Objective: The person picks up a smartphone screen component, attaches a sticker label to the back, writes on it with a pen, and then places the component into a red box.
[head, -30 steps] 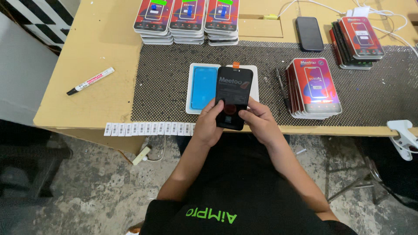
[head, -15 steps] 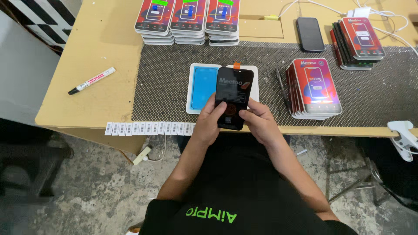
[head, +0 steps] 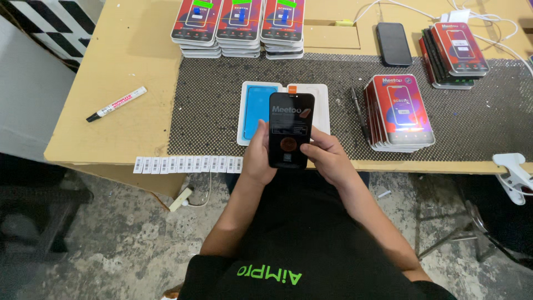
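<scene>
A black phone screen panel with a printed protective film is held upright over the table's near edge by both hands. My left hand grips its left side and lower end, thumb on the face. My right hand holds its right side, fingers against the lower face. Just behind it lies an open white tray with a blue film sheet in its left half.
Stacks of red boxed screens stand at the back, at the right and far right. A dark phone, a white marker, a label strip, a black pen and a white clamp lie around.
The screen panel has come slightly toward me and sits more upright in both hands; my right fingers have shifted lower on its face.
</scene>
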